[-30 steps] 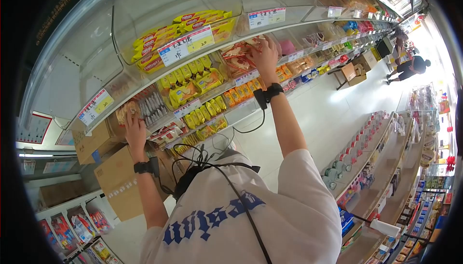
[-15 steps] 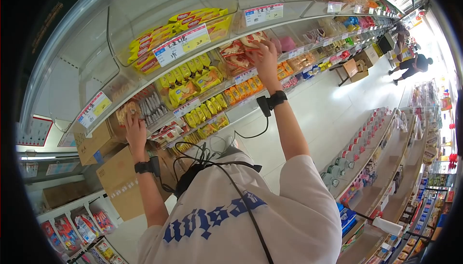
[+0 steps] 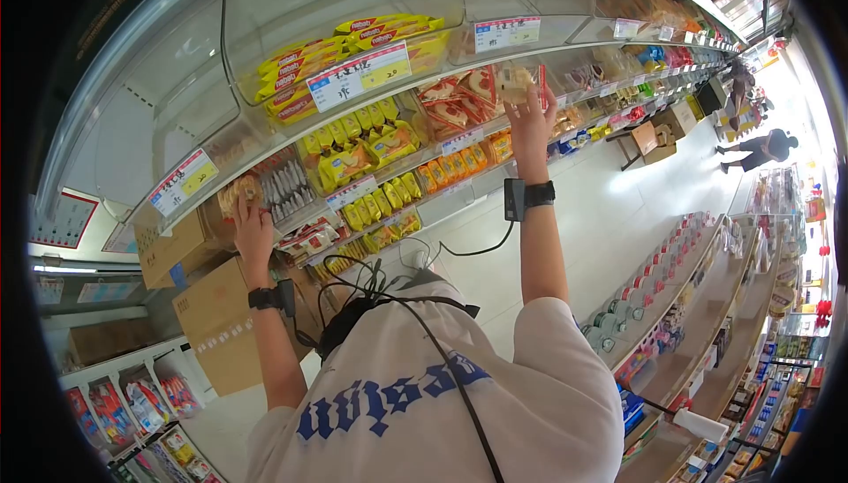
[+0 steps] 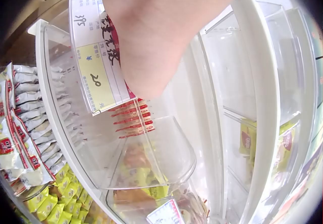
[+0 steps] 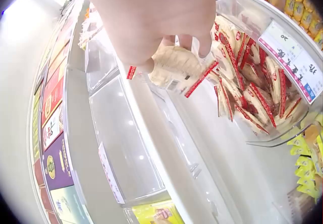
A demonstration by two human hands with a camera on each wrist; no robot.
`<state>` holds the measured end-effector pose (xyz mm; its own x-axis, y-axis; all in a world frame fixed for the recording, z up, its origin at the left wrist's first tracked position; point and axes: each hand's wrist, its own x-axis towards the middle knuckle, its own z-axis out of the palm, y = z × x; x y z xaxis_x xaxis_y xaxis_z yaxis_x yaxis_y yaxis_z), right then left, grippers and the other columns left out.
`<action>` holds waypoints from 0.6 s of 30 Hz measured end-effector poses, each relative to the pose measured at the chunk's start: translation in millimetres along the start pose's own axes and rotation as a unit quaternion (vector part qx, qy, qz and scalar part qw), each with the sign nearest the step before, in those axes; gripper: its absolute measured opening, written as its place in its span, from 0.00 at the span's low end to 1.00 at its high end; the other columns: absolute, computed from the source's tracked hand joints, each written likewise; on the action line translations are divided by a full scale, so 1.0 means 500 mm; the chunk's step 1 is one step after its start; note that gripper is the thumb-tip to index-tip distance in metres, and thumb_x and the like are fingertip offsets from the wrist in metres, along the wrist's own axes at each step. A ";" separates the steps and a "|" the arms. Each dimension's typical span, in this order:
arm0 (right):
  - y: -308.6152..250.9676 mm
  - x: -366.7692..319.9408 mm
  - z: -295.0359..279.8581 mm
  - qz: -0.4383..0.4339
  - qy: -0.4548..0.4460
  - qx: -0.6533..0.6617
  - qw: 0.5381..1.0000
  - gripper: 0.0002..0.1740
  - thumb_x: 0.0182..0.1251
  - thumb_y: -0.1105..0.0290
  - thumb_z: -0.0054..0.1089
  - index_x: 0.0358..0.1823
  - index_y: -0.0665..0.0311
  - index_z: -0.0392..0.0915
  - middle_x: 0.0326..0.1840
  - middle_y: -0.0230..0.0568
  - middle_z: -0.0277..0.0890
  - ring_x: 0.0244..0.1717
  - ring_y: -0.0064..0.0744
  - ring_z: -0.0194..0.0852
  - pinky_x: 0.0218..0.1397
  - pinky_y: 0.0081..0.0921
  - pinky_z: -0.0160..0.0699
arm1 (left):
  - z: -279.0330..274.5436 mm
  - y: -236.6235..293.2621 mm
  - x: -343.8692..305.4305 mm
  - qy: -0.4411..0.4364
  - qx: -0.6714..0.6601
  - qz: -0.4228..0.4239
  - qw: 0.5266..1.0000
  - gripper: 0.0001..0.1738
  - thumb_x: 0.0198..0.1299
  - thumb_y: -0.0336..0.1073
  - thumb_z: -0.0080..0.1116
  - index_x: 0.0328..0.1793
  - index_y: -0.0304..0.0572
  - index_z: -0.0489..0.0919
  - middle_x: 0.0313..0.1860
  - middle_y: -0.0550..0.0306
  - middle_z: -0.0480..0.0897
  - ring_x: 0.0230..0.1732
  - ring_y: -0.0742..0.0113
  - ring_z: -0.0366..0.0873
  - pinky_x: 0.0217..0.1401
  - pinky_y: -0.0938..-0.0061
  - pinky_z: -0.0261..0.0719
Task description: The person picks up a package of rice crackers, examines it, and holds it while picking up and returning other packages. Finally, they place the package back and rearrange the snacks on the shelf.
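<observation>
My right hand (image 3: 530, 130) pinches a clear-wrapped, pale tan baked snack (image 5: 176, 69) with red edges, held up above the shelf bins. Beside it, a clear bin holds several similar packets (image 5: 252, 83) with red-and-white wrapping. At the left end of the shelf, my left hand (image 3: 254, 237) reaches into a bin, fingers extended over tan packets (image 3: 237, 193). In the left wrist view its fingertips are hidden behind a price card (image 4: 98, 57); a stack of red-edged packets (image 4: 133, 119) shows below.
Yellow wafer packs (image 3: 327, 59) fill an upper bin, and yellow snack packets (image 3: 353, 152) lie between the hands. Silver-grey packets (image 3: 281, 190) stand next to the left hand. Cardboard boxes (image 3: 234, 324) are below. A person (image 3: 760, 147) is far down the aisle.
My right hand has lifted a packet out of the red-and-white bin and moved to the right with it. The left hand stays at its bin.
</observation>
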<state>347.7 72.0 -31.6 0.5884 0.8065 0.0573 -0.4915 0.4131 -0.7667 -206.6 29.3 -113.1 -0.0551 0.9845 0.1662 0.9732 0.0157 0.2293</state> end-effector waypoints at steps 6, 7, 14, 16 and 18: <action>0.020 0.017 -0.031 0.013 0.061 0.054 0.997 0.34 0.77 0.62 0.61 0.76 0.53 0.52 0.69 0.42 0.70 0.67 0.41 0.73 0.67 0.50 0.76 | -0.002 0.000 0.000 -0.007 -0.018 -0.008 1.000 0.24 0.71 0.39 0.48 0.72 0.51 0.77 0.86 0.65 0.56 0.85 0.55 0.54 0.65 0.57 0.82; 0.026 0.021 -0.037 0.012 0.065 0.064 0.996 0.29 0.78 0.61 0.61 0.72 0.55 0.57 0.69 0.41 0.70 0.66 0.40 0.74 0.64 0.46 0.78 | -0.002 0.000 -0.001 -0.009 -0.019 -0.011 1.000 0.25 0.70 0.39 0.48 0.72 0.51 0.77 0.86 0.66 0.56 0.85 0.55 0.54 0.65 0.57 0.82; -0.041 -0.018 0.049 0.129 -0.017 0.074 0.989 0.19 0.76 0.54 0.61 0.59 0.55 0.72 0.57 0.34 0.78 0.48 0.27 0.78 0.42 0.25 0.80 | -0.006 0.003 -0.001 -0.018 -0.029 -0.017 0.999 0.25 0.70 0.39 0.48 0.72 0.51 0.77 0.87 0.65 0.54 0.85 0.54 0.53 0.69 0.55 0.79; -0.005 0.011 0.017 0.138 -0.039 -0.022 0.989 0.21 0.76 0.52 0.60 0.60 0.57 0.72 0.58 0.37 0.78 0.47 0.30 0.79 0.44 0.25 0.81 | -0.008 0.004 -0.003 -0.019 -0.032 -0.017 0.999 0.25 0.70 0.39 0.48 0.72 0.51 0.77 0.87 0.65 0.54 0.85 0.54 0.53 0.69 0.55 0.79; 0.010 0.030 -0.008 0.153 -0.052 -0.038 0.986 0.23 0.75 0.53 0.59 0.62 0.59 0.71 0.59 0.40 0.77 0.50 0.33 0.79 0.47 0.27 0.82 | -0.005 0.002 -0.001 -0.018 -0.030 -0.015 0.999 0.25 0.70 0.39 0.48 0.72 0.51 0.76 0.87 0.65 0.54 0.85 0.54 0.52 0.69 0.55 0.79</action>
<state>356.8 84.7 -37.1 0.3490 0.9292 -0.1218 -0.5846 0.1143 -0.8032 -206.3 28.3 -110.5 -0.0753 0.9894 0.1238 0.9560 0.0363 0.2912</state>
